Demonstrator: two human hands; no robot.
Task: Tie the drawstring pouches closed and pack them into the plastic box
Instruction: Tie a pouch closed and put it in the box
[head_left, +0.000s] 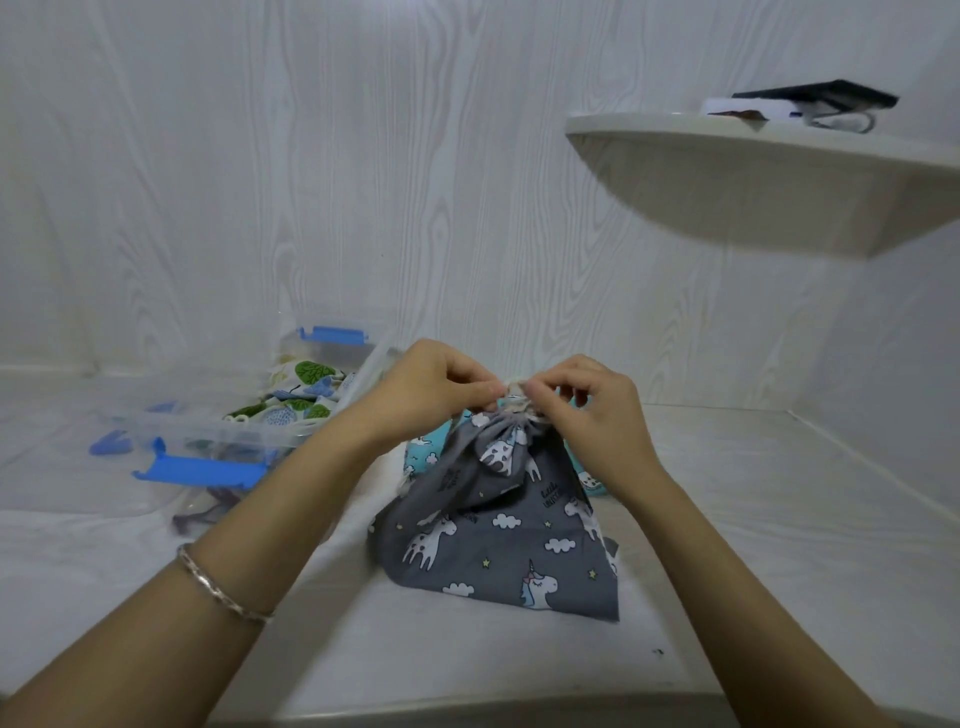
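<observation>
A grey unicorn-print drawstring pouch stands on the white surface in the middle, its neck gathered at the top. My left hand and my right hand meet above that neck, each pinching the pale drawstring between thumb and fingers. A turquoise cloud-print pouch lies just behind the grey one, mostly hidden. The clear plastic box with blue latches sits to the left and holds a white pouch with green and blue leaf print.
The box's clear lid with blue clips lies flat in front of the box. A white corner shelf with dark items juts out at the upper right. White wood-grain walls close in behind and to the right.
</observation>
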